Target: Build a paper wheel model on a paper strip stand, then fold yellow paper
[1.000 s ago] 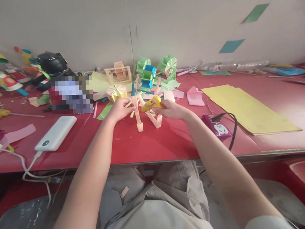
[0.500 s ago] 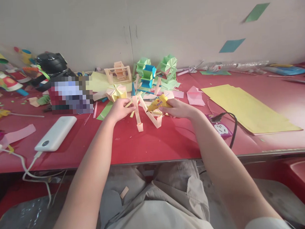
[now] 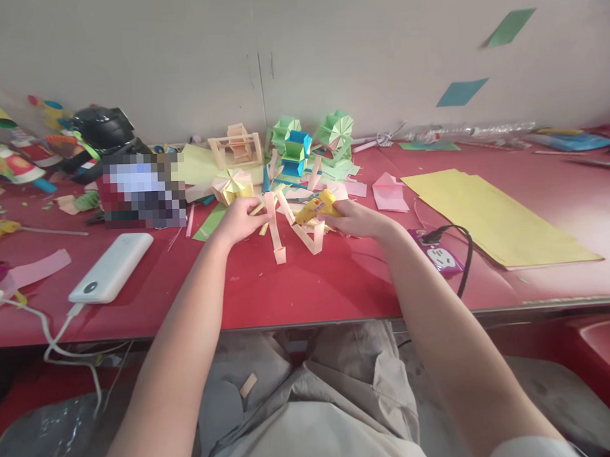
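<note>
My left hand (image 3: 241,221) is closed, its thumb and fingers pinched on a folded peach paper strip (image 3: 275,233) whose bent end points toward me. My right hand (image 3: 357,216) is wrapped round a yellow glue gun (image 3: 315,207), its nozzle pointing left toward the paper. Between the hands, a second bent paper strip (image 3: 308,240) reaches toward the table's front. A pleated yellow-and-peach paper wheel (image 3: 233,185) stands just behind my left fingers. Farther back is a blue and green paper wheel (image 3: 296,152) with upright strips around it.
Behind stand green paper wheels (image 3: 335,131) and a peach wheel in a frame (image 3: 238,144). Yellow sheets (image 3: 499,218) and a purple power socket (image 3: 441,257) with a black cable lie right. A white power bank (image 3: 111,268) with its cable lies left, below a pixelated patch.
Both hands stay almost where they were, still on the paper strip and the glue gun. The gun shifts only very slightly, and the view moves a little.
</note>
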A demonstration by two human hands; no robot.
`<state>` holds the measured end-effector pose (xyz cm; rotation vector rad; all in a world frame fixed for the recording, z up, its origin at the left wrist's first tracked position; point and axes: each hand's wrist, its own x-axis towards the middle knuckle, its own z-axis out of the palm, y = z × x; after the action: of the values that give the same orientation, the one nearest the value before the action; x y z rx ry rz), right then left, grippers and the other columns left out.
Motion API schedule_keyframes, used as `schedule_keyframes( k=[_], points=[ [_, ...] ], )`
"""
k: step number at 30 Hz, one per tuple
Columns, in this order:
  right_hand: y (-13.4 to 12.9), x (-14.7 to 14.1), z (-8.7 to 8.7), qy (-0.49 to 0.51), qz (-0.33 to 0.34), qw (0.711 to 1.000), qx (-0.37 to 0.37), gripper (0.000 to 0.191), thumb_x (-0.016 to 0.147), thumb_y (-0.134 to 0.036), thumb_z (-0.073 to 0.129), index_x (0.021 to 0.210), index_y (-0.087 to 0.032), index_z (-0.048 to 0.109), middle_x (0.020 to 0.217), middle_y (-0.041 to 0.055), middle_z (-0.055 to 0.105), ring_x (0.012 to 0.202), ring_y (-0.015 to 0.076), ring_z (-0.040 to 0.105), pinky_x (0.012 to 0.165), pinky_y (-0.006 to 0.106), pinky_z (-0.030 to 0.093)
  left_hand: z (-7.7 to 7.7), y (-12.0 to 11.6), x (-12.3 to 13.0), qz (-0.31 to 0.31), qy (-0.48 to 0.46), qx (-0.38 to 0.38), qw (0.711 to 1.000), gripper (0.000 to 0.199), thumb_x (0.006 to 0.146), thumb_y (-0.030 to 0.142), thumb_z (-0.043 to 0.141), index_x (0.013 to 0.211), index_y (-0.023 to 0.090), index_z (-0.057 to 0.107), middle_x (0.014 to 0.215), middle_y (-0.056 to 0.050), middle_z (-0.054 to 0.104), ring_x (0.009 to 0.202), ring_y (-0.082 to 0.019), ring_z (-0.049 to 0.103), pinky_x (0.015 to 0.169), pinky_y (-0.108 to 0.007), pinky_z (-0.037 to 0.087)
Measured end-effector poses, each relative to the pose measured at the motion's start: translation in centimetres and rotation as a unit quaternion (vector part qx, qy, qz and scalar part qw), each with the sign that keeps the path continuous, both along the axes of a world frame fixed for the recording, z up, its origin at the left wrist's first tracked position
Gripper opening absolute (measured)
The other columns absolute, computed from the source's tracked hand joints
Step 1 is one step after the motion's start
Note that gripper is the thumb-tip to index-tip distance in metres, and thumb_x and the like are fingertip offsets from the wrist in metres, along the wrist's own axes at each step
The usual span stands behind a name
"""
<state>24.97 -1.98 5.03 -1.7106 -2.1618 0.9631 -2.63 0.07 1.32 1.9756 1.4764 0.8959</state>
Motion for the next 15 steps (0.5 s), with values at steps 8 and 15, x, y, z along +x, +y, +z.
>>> schedule_keyframes(
  k=[8, 15],
  points=[
    [-0.05, 0.38, -0.06, -0.008, -0.011, 1.000, 0.003, 0.023, 0.095, -0.038, 0.056, 0.081, -0.020, 0.051, 0.064, 0.0012, 0.054, 0.054, 0.0120, 0.049, 0.050, 0.025, 0.036, -0.04, 0.04, -0.09, -0.002, -0.002, -0.004, 1.000, 0.041, 0.076, 0.039, 0.071, 0.061, 0.020, 0.038, 0.061, 0.006, 0.027, 0.058, -0.010, 0.026, 0.058, -0.029, 0.019],
    [-0.14, 0.60, -0.07, -0.042, -0.020, 0.998, 0.032, 0.022, 0.094, -0.040, 0.059, 0.086, -0.019, 0.057, 0.070, 0.0019, 0.055, 0.058, 0.0127, 0.051, 0.053, 0.026, 0.036, 0.13, -0.07, -0.06, -0.004, -0.004, -0.003, 1.000, 0.044, 0.076, 0.038, 0.071, 0.060, 0.020, 0.034, 0.061, 0.006, 0.025, 0.057, -0.010, 0.025, 0.057, -0.029, 0.018]
  ],
)
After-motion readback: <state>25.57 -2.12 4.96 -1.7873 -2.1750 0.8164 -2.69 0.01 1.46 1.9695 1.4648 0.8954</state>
